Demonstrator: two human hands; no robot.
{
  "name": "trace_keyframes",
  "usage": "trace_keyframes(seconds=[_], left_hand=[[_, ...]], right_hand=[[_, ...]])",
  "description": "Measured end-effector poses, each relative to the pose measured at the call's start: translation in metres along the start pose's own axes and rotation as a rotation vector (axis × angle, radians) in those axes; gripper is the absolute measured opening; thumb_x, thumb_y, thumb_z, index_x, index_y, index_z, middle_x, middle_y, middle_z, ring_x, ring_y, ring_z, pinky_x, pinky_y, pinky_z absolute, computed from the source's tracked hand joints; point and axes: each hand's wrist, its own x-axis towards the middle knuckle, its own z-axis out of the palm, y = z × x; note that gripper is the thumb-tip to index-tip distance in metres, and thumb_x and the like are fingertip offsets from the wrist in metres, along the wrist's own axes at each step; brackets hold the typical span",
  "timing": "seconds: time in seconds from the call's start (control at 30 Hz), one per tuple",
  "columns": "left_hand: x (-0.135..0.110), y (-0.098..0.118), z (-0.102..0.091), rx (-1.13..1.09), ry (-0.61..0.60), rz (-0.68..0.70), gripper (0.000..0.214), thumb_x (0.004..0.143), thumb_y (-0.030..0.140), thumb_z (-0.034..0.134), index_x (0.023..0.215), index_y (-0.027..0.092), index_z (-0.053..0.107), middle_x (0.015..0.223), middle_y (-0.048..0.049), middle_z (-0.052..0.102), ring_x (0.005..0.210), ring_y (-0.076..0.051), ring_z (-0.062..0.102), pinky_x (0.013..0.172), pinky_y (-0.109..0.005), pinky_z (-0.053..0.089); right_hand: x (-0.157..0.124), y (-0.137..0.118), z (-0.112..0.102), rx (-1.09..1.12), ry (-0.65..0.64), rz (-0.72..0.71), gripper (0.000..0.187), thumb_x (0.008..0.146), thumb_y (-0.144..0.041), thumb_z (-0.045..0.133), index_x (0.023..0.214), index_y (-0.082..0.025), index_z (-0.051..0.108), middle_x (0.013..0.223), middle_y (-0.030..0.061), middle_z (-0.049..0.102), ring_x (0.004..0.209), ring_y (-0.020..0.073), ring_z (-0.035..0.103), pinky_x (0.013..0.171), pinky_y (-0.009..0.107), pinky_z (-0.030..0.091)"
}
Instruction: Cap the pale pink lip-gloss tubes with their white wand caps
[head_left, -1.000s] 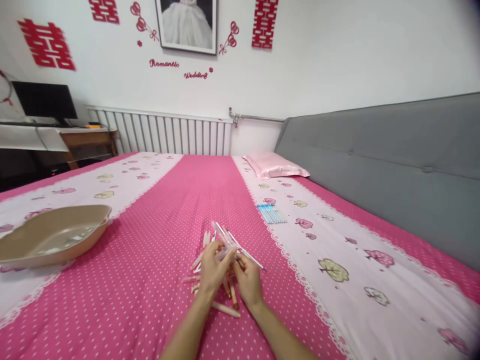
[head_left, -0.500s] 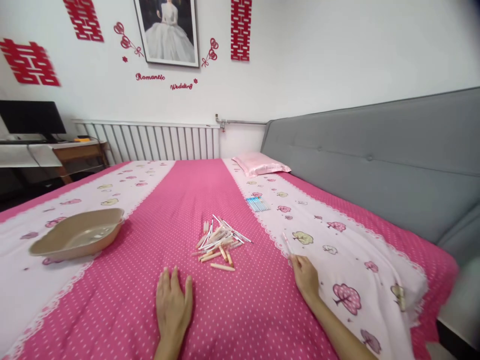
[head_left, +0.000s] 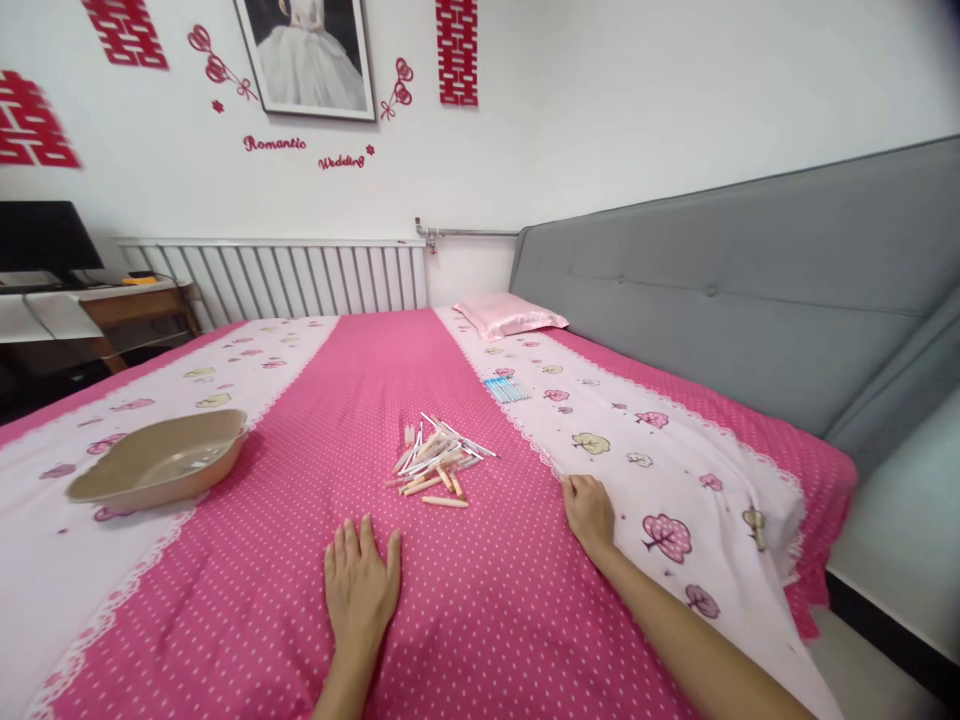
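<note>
My left hand (head_left: 361,583) lies flat on the pink dotted bedspread, fingers stretched out and holding nothing. Over the white lace-edged strip, my right hand (head_left: 590,510) is closed in a pinch. Half a second ago a slim white pen stuck out of these fingers; now it hardly shows against the pale cloth. Between and beyond the hands lies a loose pile of slim pens (head_left: 439,460), some beige or pinkish, others thin and white. One beige pen (head_left: 445,502) rests at its near edge. Farther off, several blue pens (head_left: 506,389) form a neat row.
A beige plastic basin (head_left: 161,462) sits on the left of the bed. A pink pillow (head_left: 510,315) lies at the far end beside the grey headboard (head_left: 720,290). Behind the bed stands a white radiator (head_left: 277,280); a desk with a monitor (head_left: 45,240) is at far left.
The view has turned slightly right. My right hand stays pinched near the lace edge, and the white pen it held upright shows much less. My left hand still lies flat.
</note>
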Motion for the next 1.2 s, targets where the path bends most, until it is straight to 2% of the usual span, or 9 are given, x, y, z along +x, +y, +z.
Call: trace_keyframes(seconds=[0.2, 0.33, 0.5, 0.63, 0.8, 0.97, 1.1, 1.2], left_hand=[[-0.007, 0.0, -0.002, 0.037, 0.01, 0.046, 0.069, 0.087, 0.05, 0.021, 0.136, 0.005, 0.039, 0.14, -0.0191, 0.041, 0.132, -0.031, 0.032, 0.109, -0.044, 0.02], [-0.013, 0.0, -0.003, 0.027, 0.014, 0.06, 0.069, 0.086, 0.05, 0.02, 0.134, 0.005, 0.041, 0.139, -0.019, 0.041, 0.132, -0.031, 0.033, 0.11, -0.044, 0.02], [-0.02, -0.004, -0.002, -0.005, 0.016, 0.097, 0.071, 0.085, 0.051, 0.02, 0.135, 0.005, 0.04, 0.14, -0.0183, 0.04, 0.132, -0.029, 0.032, 0.11, -0.044, 0.02], [-0.023, -0.006, -0.002, -0.006, 0.018, 0.112, 0.072, 0.084, 0.051, 0.019, 0.135, 0.005, 0.041, 0.14, -0.0179, 0.04, 0.132, -0.03, 0.032, 0.111, -0.044, 0.02], [-0.024, -0.007, 0.0, 0.003, 0.055, 0.119, 0.071, 0.084, 0.051, 0.021, 0.133, 0.005, 0.043, 0.139, -0.0181, 0.042, 0.131, -0.03, 0.034, 0.11, -0.044, 0.021], [-0.023, -0.009, 0.004, 0.029, 0.096, 0.137, 0.07, 0.084, 0.05, 0.023, 0.131, 0.004, 0.046, 0.136, -0.0186, 0.045, 0.129, -0.03, 0.037, 0.11, -0.044, 0.022], [-0.024, -0.01, 0.005, 0.046, 0.139, 0.145, 0.069, 0.083, 0.049, 0.024, 0.128, 0.004, 0.05, 0.133, -0.0178, 0.049, 0.127, -0.03, 0.04, 0.109, -0.045, 0.023], [-0.025, -0.011, 0.007, 0.059, 0.173, 0.16, 0.068, 0.083, 0.049, 0.025, 0.126, 0.005, 0.052, 0.132, -0.0175, 0.05, 0.125, -0.03, 0.042, 0.108, -0.045, 0.025]], right_hand=[[-0.001, -0.002, 0.001, -0.008, 0.023, -0.008, 0.026, 0.087, -0.036, 0.046, 0.088, -0.015, 0.061, 0.086, 0.0082, 0.061, 0.083, 0.0212, 0.05, 0.077, 0.03, 0.035], [-0.001, -0.002, 0.002, 0.007, 0.074, 0.041, 0.028, 0.079, -0.035, 0.054, 0.096, -0.013, 0.056, 0.085, 0.0081, 0.059, 0.081, 0.0219, 0.05, 0.075, 0.031, 0.036], [-0.003, 0.001, 0.002, 0.053, 0.079, 0.052, 0.013, 0.076, -0.03, 0.054, 0.075, -0.017, 0.056, 0.08, 0.0064, 0.056, 0.08, 0.021, 0.05, 0.075, 0.03, 0.037], [0.003, 0.003, -0.001, 0.119, 0.067, 0.057, 0.016, 0.079, -0.032, 0.052, 0.071, -0.018, 0.057, 0.08, 0.0047, 0.058, 0.078, 0.0186, 0.052, 0.074, 0.028, 0.038], [0.031, -0.003, 0.002, 0.141, 0.079, 0.109, 0.018, 0.079, -0.033, 0.053, 0.071, -0.018, 0.059, 0.081, 0.0061, 0.06, 0.081, 0.0205, 0.053, 0.073, 0.029, 0.038], [0.07, -0.016, 0.015, 0.121, 0.073, 0.185, 0.016, 0.078, -0.033, 0.056, 0.074, -0.018, 0.063, 0.087, 0.0067, 0.062, 0.088, 0.022, 0.053, 0.075, 0.03, 0.036], [0.094, -0.024, 0.032, 0.084, 0.063, 0.315, 0.02, 0.08, -0.033, 0.054, 0.08, -0.018, 0.067, 0.089, 0.0079, 0.063, 0.081, 0.0211, 0.055, 0.067, 0.029, 0.035], [0.102, -0.027, 0.046, 0.06, 0.032, 0.397, 0.021, 0.08, -0.034, 0.053, 0.079, -0.02, 0.068, 0.084, 0.0063, 0.065, 0.073, 0.0195, 0.055, 0.062, 0.029, 0.034]])
